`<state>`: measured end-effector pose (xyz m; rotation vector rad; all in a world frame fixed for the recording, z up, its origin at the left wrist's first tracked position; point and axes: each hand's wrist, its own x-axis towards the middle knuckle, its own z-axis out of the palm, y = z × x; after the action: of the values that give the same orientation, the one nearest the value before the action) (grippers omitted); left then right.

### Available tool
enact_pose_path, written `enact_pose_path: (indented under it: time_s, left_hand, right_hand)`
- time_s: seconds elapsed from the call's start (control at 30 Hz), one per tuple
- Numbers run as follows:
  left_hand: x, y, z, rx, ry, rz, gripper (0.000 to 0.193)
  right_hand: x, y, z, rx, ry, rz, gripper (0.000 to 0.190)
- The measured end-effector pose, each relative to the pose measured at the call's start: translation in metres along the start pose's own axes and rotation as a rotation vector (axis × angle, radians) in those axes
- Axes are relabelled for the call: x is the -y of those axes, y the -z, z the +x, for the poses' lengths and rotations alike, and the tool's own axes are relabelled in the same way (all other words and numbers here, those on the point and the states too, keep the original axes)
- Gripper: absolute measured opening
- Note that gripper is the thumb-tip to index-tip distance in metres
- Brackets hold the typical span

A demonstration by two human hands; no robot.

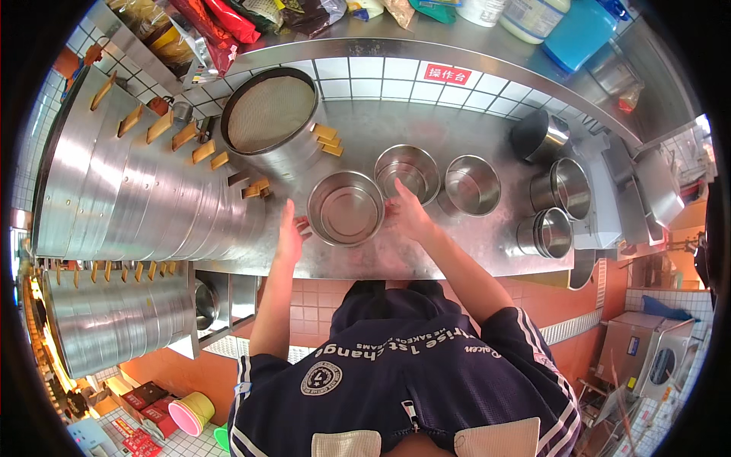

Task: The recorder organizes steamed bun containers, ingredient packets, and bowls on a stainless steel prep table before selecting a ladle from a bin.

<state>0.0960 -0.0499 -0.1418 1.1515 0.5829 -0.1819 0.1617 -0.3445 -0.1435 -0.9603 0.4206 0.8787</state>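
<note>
A round stainless steel pot (346,237) stands with its mouth up between my two hands. My left hand (293,233) is at its left side, thumb raised and fingers apart. On the pot's right side is my right hand (410,214), thumb up and fingers spread, partly in front of a second steel pot (406,154). Whether my fingertips touch the nearer pot cannot be told. A third steel pot (473,185) stands to the right of the second. Neither hand's fingers close around a rim.
Steamer rings with wooden handles (114,188) line the left. A mesh-topped steamer (268,114) stands behind. More steel pots (571,188), nested pots (545,233) and a dark canister (537,137) are at the right. A steel shelf (342,45) with packages and bottles overhangs the steel counter (365,111).
</note>
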Motion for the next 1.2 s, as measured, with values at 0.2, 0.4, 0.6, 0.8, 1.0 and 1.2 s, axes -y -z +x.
enact_pose_path:
  time_s: [0.2,0.4,0.6,0.8,1.0,1.2]
  left_hand:
    - [-0.031,-0.017,0.004,0.026,-0.088,-0.068,0.085]
    - [-0.030,-0.050,-0.072,0.173,-0.347,-0.036,0.074]
    - [0.018,-0.111,-0.111,0.391,-0.220,-0.008,0.077]
    - [0.080,-0.163,-0.098,0.467,-0.147,0.246,0.071]
    - [0.138,-0.183,-0.063,0.430,-0.130,0.370,0.072]
    - [0.161,-0.209,-0.042,0.433,0.022,0.252,0.077]
  right_hand:
    - [0.019,-0.031,-0.008,-0.024,0.128,0.041,0.074]
    - [0.010,-0.022,-0.099,0.065,0.305,0.080,0.057]
    - [-0.015,0.044,-0.191,-0.048,0.408,0.125,0.051]
    - [-0.062,0.134,-0.206,-0.172,0.341,0.270,0.046]
    - [-0.082,0.185,-0.178,-0.260,0.300,0.351,0.046]
    - [-0.062,0.220,-0.160,-0.271,0.310,0.356,0.043]
